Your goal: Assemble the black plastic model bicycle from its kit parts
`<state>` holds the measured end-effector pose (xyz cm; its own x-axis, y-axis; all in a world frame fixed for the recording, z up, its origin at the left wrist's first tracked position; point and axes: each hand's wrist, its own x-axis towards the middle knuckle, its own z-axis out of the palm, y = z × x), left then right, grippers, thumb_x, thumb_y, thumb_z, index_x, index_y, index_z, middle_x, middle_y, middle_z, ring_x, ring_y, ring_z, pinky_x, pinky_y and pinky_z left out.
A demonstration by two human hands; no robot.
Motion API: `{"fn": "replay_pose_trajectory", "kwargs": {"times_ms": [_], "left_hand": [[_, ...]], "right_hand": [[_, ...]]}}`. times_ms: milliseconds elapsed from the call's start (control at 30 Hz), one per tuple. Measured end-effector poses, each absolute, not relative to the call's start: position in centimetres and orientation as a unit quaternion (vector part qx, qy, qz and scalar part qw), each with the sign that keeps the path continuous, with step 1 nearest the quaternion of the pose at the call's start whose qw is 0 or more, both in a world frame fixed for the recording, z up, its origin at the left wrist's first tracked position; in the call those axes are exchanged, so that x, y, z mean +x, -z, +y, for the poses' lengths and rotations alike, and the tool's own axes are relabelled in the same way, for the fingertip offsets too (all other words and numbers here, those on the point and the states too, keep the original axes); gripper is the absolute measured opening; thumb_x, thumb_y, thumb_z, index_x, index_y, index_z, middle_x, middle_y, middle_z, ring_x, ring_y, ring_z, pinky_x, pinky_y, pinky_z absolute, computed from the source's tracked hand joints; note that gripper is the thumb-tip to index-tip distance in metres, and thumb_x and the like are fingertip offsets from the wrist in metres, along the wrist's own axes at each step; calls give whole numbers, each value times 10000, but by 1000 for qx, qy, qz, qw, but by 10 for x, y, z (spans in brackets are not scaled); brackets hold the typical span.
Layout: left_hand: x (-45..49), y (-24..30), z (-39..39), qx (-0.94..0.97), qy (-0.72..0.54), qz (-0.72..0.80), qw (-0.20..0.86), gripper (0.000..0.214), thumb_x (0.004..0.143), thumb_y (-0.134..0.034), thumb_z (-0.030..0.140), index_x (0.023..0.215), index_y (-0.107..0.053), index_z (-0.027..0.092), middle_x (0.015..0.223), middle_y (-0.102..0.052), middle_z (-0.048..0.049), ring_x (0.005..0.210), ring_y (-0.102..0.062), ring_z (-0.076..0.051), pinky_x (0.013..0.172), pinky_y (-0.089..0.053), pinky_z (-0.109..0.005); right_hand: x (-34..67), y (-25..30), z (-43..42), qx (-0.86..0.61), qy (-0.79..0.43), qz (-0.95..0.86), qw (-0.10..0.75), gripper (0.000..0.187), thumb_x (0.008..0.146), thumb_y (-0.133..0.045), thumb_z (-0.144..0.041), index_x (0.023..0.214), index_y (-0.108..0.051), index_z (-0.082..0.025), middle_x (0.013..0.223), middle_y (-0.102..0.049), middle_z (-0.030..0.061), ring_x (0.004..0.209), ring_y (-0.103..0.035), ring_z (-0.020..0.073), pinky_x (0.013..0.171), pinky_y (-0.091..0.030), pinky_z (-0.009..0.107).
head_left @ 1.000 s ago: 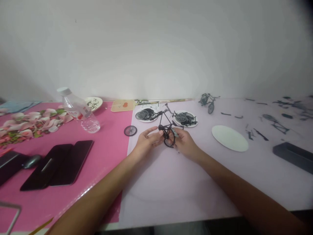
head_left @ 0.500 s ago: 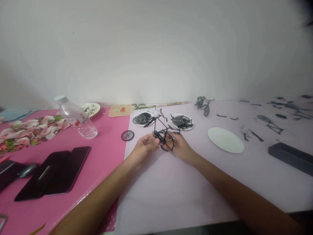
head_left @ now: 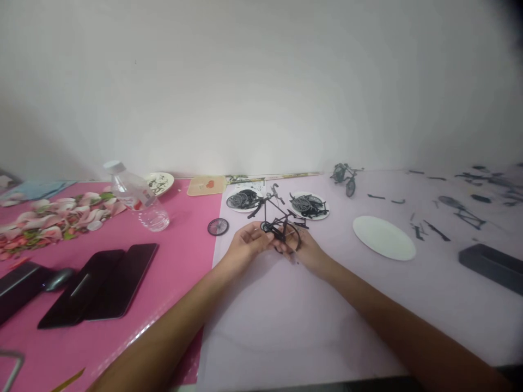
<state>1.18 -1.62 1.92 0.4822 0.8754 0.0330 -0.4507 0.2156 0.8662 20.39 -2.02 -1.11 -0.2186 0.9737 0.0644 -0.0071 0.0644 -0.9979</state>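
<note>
A small black model bicycle [head_left: 276, 218] is held between both hands just above the pale table top, its handlebar end pointing up and away. My left hand [head_left: 244, 246] pinches its frame from the left. My right hand [head_left: 307, 251] grips the rear wheel side, with fingers curled round it. A loose black wheel [head_left: 218, 226] lies to the left of my left hand, on the edge of the pink mat. Two white plates with black bicycle parts [head_left: 242, 200] [head_left: 309, 204] sit just behind the model.
An empty white plate [head_left: 383, 237] lies to the right. A finished model bicycle [head_left: 345, 175] stands near the wall. Scattered black parts [head_left: 433, 228] and a dark tray [head_left: 490, 260] are at far right. A plastic bottle [head_left: 137, 196], dark phone cases [head_left: 98, 284], a mouse [head_left: 58, 279] occupy the pink mat.
The model bicycle has been tipped lower and flatter between the hands. My left fingers have closed in on its frame. The camera view has shifted slightly.
</note>
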Motion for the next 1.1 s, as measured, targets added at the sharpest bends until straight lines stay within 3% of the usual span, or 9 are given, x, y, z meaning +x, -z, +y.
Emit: {"fn": "replay_pose_trajectory", "kwargs": {"times_ms": [200, 567, 733, 833, 1100], "left_hand": [[6, -17, -9, 512, -452, 296, 668, 242, 790, -834, 327, 904, -730, 141, 863, -770, -89, 842, -730, -223, 871, -546, -369], [0, -10, -4, 592, -456, 306, 590, 293, 919, -718, 390, 1060, -818, 154, 1008, -795, -108, 975, -713, -238, 945, -513, -351], [3, -11, -5, 547, -492, 339, 586, 417, 827, -819, 375, 1195, -797, 179, 1201, -784, -116, 1122, -705, -276, 1033, -509, -402], [4, -13, -6, 532, -500, 351, 585, 448, 776, -860, 362, 1177, -803, 171, 1256, -765, -135, 1182, -695, -313, 1064, -509, -442], [4, -13, -4, 544, -491, 354, 580, 373, 823, -787, 347, 1137, -818, 147, 1208, -781, -137, 1209, -698, -322, 1145, -464, -472]], "right_hand": [[203, 10, -20, -444, -533, -557, 458, 525, 892, -651, -711, 938, -600, -191, 626, -562, -37, 418, -497, 97, 344, -388, 210], [203, 7, -21, -442, -528, -561, 459, 517, 889, -660, -709, 939, -597, -199, 640, -561, -30, 428, -487, 95, 344, -370, 206], [204, 14, -17, -421, -551, -547, 469, 522, 876, -670, -720, 907, -577, -207, 598, -531, -41, 414, -473, 98, 340, -361, 206], [203, 14, -17, -429, -547, -547, 468, 553, 873, -642, -757, 892, -558, -211, 604, -533, -39, 410, -471, 99, 339, -359, 209], [204, 7, -20, -443, -517, -574, 455, 563, 917, -563, -769, 866, -519, -210, 625, -522, -45, 402, -458, 84, 350, -365, 207]]}}
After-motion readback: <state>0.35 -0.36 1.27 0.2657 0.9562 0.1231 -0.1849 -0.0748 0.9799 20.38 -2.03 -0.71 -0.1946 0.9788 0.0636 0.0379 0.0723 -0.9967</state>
